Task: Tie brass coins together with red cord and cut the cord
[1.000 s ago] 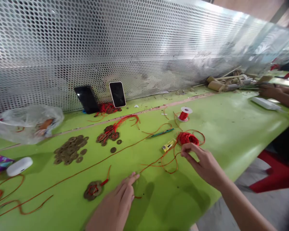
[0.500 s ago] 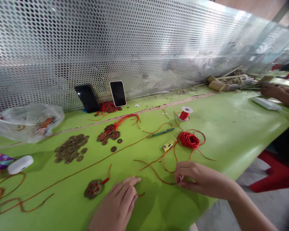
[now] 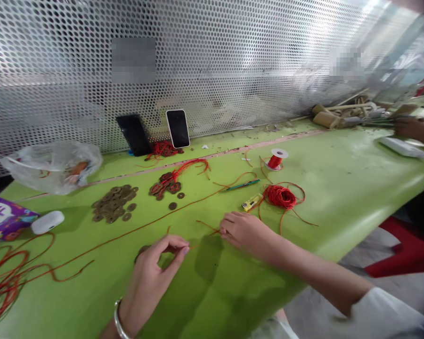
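My left hand (image 3: 155, 270) is raised a little above the green table (image 3: 339, 188), thumb and forefinger pinched on a thin red cord (image 3: 194, 245). It hides most of a small bundle of coins tied with red cord. My right hand (image 3: 245, 230) lies on the table just to the right, fingers closed on the same cord near its loose loops. Behind the right hand lie a tangled ball of red cord (image 3: 279, 196) and a small yellow lighter (image 3: 250, 203).
A pile of brass coins (image 3: 113, 209), tied coin bundles (image 3: 166, 186), a thread spool (image 3: 275, 159), a green pen (image 3: 242, 184) and two phones (image 3: 178, 128) leaning on the perforated metal screen. Left: plastic bag (image 3: 53, 167), white case (image 3: 47, 222), red cord loops (image 3: 7, 278). Another person's hand (image 3: 413, 127) at far right.
My right hand came left and back from the cord ball toward my left hand. My left hand lifted off the table into a pinch. The view shifted slightly right.
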The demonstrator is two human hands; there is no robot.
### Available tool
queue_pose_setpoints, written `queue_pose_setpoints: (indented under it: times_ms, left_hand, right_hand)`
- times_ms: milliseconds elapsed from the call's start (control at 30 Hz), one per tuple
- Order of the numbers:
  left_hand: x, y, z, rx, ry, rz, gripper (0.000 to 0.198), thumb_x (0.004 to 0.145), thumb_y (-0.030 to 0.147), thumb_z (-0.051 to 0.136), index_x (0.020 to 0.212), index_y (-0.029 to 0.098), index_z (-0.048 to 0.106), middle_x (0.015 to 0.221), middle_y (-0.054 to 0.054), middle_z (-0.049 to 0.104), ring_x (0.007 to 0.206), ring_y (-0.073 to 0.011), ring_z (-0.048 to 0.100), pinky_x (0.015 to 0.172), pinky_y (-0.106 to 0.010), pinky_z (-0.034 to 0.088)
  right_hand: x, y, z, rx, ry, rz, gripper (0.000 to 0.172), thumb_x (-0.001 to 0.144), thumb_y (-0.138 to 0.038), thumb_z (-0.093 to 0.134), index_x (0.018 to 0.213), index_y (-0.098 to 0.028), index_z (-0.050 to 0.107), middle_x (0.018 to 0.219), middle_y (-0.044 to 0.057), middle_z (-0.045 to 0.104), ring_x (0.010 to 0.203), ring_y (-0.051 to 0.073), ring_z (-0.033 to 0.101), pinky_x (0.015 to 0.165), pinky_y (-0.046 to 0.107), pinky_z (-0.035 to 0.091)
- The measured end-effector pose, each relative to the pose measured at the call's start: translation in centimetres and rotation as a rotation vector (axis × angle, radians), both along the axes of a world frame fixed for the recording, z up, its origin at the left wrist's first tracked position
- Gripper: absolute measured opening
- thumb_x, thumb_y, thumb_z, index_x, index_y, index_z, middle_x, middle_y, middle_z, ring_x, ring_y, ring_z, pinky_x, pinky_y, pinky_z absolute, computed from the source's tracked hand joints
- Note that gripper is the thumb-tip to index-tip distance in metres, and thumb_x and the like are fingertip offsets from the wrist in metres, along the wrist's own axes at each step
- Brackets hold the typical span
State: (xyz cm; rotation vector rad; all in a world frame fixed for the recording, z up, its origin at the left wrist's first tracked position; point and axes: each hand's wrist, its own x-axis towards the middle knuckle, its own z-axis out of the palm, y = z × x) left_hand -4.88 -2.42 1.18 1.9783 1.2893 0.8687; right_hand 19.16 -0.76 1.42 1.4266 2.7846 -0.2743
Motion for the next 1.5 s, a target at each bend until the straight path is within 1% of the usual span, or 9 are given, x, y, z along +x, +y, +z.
queue_pose_setpoints:
  times_ms: [167, 300, 533, 733, 867, 1000, 1167, 1300, 1500]
  left_hand:
    - [0.0, 0.3, 0.5, -0.081, 0.103, -0.075, 0.019, 0.083, 0.037, 0.059, 0.076, 0.022, 0.068, 0.079, -0.001, 0.072, 0.074, -0.0169, 0.068, 0.069, -0.028, 0.057]
    - [0.0, 0.2, 0.7, -0.149, 0.108, -0.072, 0.02, 0.085, 0.039, 0.057, 0.083, 0.023, 0.069, 0.086, 0.0, 0.074, 0.08, -0.0177, 0.068, 0.074, -0.03, 0.056]
    - [-0.5, 0.3, 0.1, -0.287, -0.058, 0.062, 0.023, 0.083, 0.041, 0.06, 0.087, 0.02, 0.069, 0.089, -0.003, 0.073, 0.083, -0.0172, 0.068, 0.071, -0.028, 0.056]
    - [0.3, 0.0, 0.3, -0.186, -0.199, 0.036, 0.013, 0.081, 0.032, 0.064, 0.079, 0.019, 0.067, 0.083, -0.001, 0.071, 0.078, -0.0139, 0.066, 0.071, -0.024, 0.056]
    - [0.3, -0.4, 0.2, -0.09, -0.155, 0.002, 0.008, 0.083, 0.027, 0.062, 0.078, 0.022, 0.065, 0.084, 0.001, 0.071, 0.081, -0.0135, 0.066, 0.075, -0.023, 0.054]
    - [-0.3, -0.7, -0.3, -0.008, -0.057, 0.007, 0.008, 0.082, 0.03, 0.062, 0.078, 0.023, 0.064, 0.085, 0.001, 0.07, 0.082, -0.015, 0.066, 0.078, -0.024, 0.054]
    - [-0.5, -0.7, -0.6, 0.045, 0.083, -0.017, 0.009, 0.085, 0.032, 0.057, 0.08, 0.026, 0.062, 0.086, 0.003, 0.071, 0.078, -0.0139, 0.067, 0.071, -0.022, 0.053]
    - [-0.7, -0.5, -0.9, 0.184, 0.269, -0.063, 0.01, 0.084, 0.037, 0.058, 0.081, 0.029, 0.063, 0.081, 0.006, 0.071, 0.071, -0.0141, 0.067, 0.066, -0.022, 0.051]
    - [-1.3, -0.1, -1.7, 0.168, 0.369, -0.061, 0.02, 0.085, 0.045, 0.053, 0.083, 0.028, 0.063, 0.076, 0.004, 0.069, 0.065, -0.0146, 0.065, 0.062, -0.023, 0.051]
  right_hand:
    - [-1.0, 3.4, -1.1, 0.098, -0.039, 0.104, 0.026, 0.097, -0.022, 0.04, 0.104, -0.014, 0.064, 0.103, 0.01, 0.062, 0.092, 0.019, 0.057, 0.085, 0.031, 0.045]
    - [-0.8, 5.5, -1.6, 0.173, -0.022, 0.163, 0.025, 0.097, -0.025, 0.041, 0.103, -0.013, 0.063, 0.099, 0.011, 0.062, 0.09, 0.018, 0.057, 0.083, 0.033, 0.045]
    - [-0.2, 3.8, -1.4, 0.191, 0.135, 0.385, 0.028, 0.099, -0.03, 0.037, 0.096, -0.015, 0.061, 0.093, 0.009, 0.063, 0.086, 0.018, 0.055, 0.078, 0.032, 0.04]
    - [-1.1, 1.5, 0.0, -0.038, 0.497, 0.295, 0.04, 0.089, -0.051, 0.051, 0.102, -0.014, 0.058, 0.089, 0.008, 0.064, 0.08, 0.017, 0.056, 0.074, 0.028, 0.042]
    - [-2.2, 0.7, -0.5, -0.173, 0.606, 0.397, 0.029, 0.094, -0.041, 0.047, 0.091, -0.015, 0.06, 0.08, 0.004, 0.064, 0.074, 0.014, 0.056, 0.07, 0.024, 0.043]
    - [-2.1, 0.9, -0.7, -0.24, 0.659, 0.38, 0.027, 0.097, -0.032, 0.041, 0.088, -0.016, 0.06, 0.081, 0.005, 0.066, 0.074, 0.013, 0.057, 0.069, 0.022, 0.043]
    - [-1.4, 1.2, -0.5, -0.198, 0.639, 0.352, 0.027, 0.096, -0.031, 0.041, 0.086, -0.015, 0.061, 0.076, 0.004, 0.063, 0.069, 0.012, 0.054, 0.066, 0.022, 0.043]
    - [-1.5, 1.2, -0.7, -0.17, 0.575, 0.356, 0.028, 0.095, -0.03, 0.04, 0.081, -0.016, 0.061, 0.075, 0.004, 0.061, 0.066, 0.012, 0.052, 0.063, 0.022, 0.042]
    - [-0.7, 2.0, 0.0, -0.025, 0.425, 0.335, 0.024, 0.093, -0.029, 0.043, 0.101, -0.019, 0.064, 0.085, 0.004, 0.067, 0.077, 0.014, 0.059, 0.071, 0.025, 0.044]
